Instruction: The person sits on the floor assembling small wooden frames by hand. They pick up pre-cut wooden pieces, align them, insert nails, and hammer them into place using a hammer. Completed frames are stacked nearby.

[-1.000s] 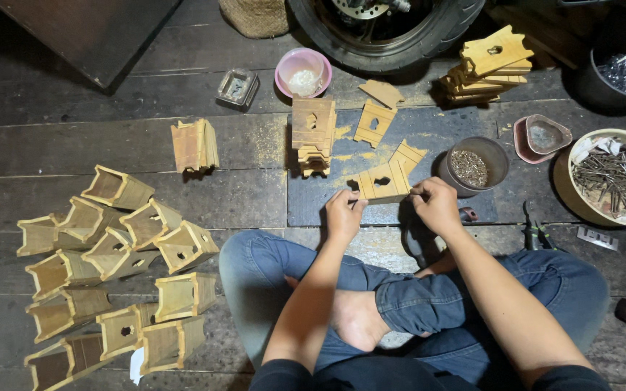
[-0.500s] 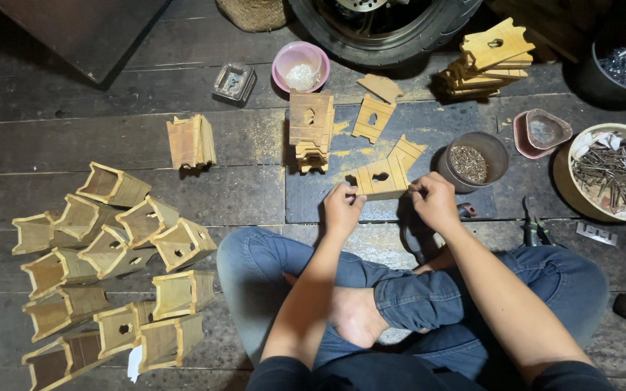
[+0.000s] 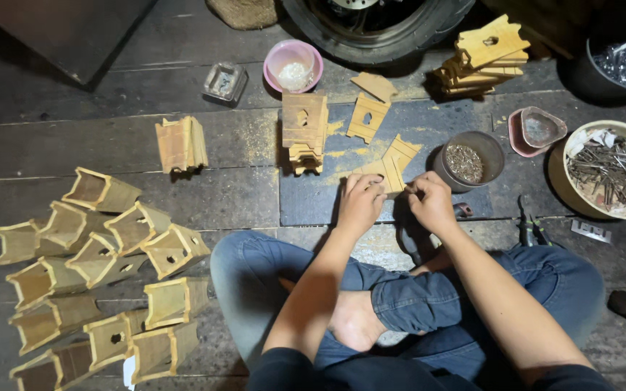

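I sit cross-legged on a dark plank floor. My left hand (image 3: 360,203) presses down on a small wooden assembly of flat cut panels (image 3: 391,165) lying on a grey mat (image 3: 313,195). My right hand (image 3: 429,203) pinches at the panel's near edge beside the left; what it holds is too small to see. A stack of cut wooden panels (image 3: 304,130) stands just beyond, with two loose panels (image 3: 368,116) behind it. A round tub of small nails (image 3: 469,161) sits right of my hands.
Several finished open wooden boxes (image 3: 103,268) are heaped at my left, one more (image 3: 180,143) apart. A pink bowl (image 3: 293,65), a tyre (image 3: 378,25), a panel stack (image 3: 483,58), a bowl of long nails (image 3: 610,170) and pliers (image 3: 529,228) lie around.
Both hands have drawn closer together over the wooden assembly, the right hand's fingers now meeting the left at its near edge. The view has shifted slightly.
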